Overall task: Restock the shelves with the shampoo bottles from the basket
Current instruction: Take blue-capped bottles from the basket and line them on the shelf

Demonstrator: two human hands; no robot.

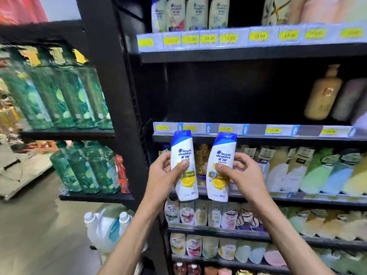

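Note:
I hold two white shampoo bottles with blue caps and lemon labels, one in each hand, upright in front of the shelving. My left hand grips the left shampoo bottle around its middle. My right hand grips the right shampoo bottle the same way. Both caps reach up to the price strip of the middle shelf, whose left part behind them is dark and bare. The basket is out of view.
A tan pump bottle and pale bottles stand at the shelf's right end. More bottles fill the top shelf; refill pouches fill lower shelves. A black upright post separates green bottle packs at left. White jugs stand on the floor.

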